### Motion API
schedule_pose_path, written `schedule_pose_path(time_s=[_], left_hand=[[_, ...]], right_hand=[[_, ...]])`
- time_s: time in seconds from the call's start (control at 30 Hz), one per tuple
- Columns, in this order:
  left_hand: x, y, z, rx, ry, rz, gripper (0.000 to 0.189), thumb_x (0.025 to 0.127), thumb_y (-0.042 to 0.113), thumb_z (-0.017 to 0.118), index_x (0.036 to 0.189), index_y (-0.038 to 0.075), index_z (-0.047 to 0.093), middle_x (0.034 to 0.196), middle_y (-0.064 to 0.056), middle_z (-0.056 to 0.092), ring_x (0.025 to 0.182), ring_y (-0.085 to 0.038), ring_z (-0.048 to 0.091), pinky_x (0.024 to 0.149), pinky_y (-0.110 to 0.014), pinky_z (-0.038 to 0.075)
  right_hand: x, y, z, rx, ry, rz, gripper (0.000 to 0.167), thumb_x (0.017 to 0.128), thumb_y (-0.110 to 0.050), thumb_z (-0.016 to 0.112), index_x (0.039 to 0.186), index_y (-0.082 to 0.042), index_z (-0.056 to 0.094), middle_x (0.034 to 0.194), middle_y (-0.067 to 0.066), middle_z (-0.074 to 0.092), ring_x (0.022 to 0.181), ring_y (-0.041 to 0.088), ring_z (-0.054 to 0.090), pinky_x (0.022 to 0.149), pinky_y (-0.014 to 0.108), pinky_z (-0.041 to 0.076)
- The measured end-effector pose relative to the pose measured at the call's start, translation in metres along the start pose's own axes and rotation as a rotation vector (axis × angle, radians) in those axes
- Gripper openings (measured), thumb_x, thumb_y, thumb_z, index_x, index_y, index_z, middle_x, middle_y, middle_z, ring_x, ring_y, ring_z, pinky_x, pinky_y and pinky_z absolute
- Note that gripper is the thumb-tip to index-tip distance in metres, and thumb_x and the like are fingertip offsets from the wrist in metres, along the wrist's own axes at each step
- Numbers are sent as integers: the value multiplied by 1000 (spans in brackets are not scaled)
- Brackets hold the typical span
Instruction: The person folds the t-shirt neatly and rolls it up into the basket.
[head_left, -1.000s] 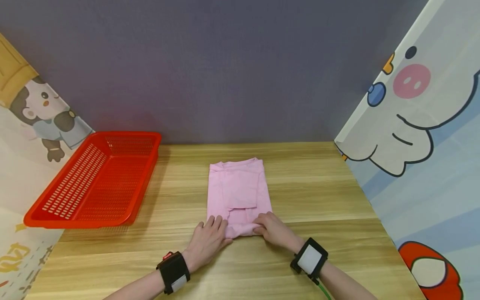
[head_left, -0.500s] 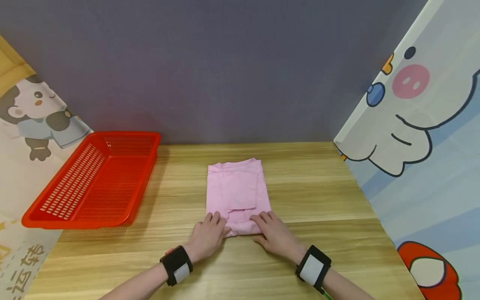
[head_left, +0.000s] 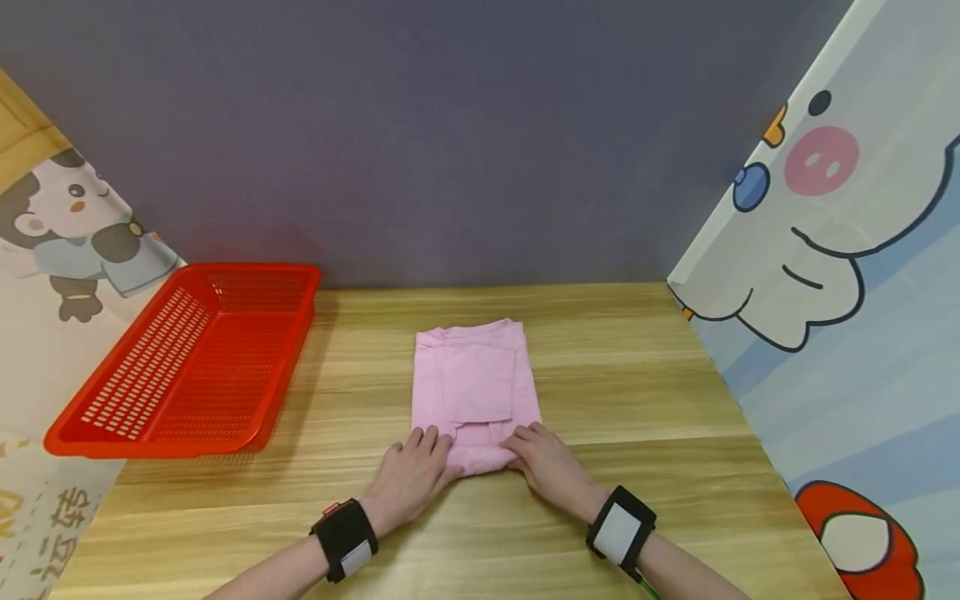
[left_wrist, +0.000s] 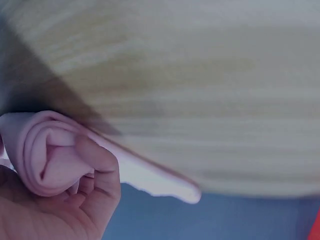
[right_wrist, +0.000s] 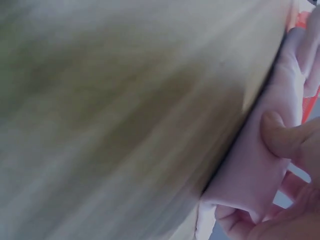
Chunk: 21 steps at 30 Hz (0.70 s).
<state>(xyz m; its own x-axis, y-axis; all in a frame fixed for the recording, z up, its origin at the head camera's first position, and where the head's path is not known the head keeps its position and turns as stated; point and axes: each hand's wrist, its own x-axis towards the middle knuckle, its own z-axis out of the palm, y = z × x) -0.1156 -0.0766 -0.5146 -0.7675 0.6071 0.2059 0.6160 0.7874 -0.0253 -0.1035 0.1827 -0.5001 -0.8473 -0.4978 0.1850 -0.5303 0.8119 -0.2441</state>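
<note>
A pink garment, folded into a rough rectangle, lies on the wooden table; its near edge is rolled over. At the near left corner my left hand holds the roll, fingers on top and thumb at the near side. In the left wrist view the curled fingers of the left hand wrap the spiral end of the pink roll. My right hand grips the near right corner. The right wrist view has the thumb of the right hand pressed on the pink roll, other fingers behind it.
A red plastic basket with perforated sides stands at the table's left. Behind the wooden table rises a grey panel. Cartoon-printed sheets flank both sides. Each wrist wears a black strap.
The right hand's thumb was off the near edge half a second ago and is now back against the roll. The garment has barely moved; the left hand shifted slightly.
</note>
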Motion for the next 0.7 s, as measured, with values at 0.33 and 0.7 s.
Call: schedule_pose_path(time_s=[0.33, 0.7], left_hand=[[-7, 7, 0, 127, 66, -12, 50, 94, 61, 57, 112, 14, 59, 95, -4, 57, 85, -21, 58, 51, -30, 45], [4, 7, -2, -62, -32, -92, 32, 100, 45, 56, 92, 14, 55, 84, -2, 48, 74, -18, 49, 43, -25, 28]], right_hand=[[10, 7, -14, 231, -105, -2, 14, 91, -21, 71, 100, -10, 73, 92, 2, 71, 84, 17, 62, 77, 31, 51], [6, 0, -11, 116, -144, 76, 28, 94, -25, 70, 116, -8, 68, 98, 2, 63, 89, 18, 56, 78, 36, 50]])
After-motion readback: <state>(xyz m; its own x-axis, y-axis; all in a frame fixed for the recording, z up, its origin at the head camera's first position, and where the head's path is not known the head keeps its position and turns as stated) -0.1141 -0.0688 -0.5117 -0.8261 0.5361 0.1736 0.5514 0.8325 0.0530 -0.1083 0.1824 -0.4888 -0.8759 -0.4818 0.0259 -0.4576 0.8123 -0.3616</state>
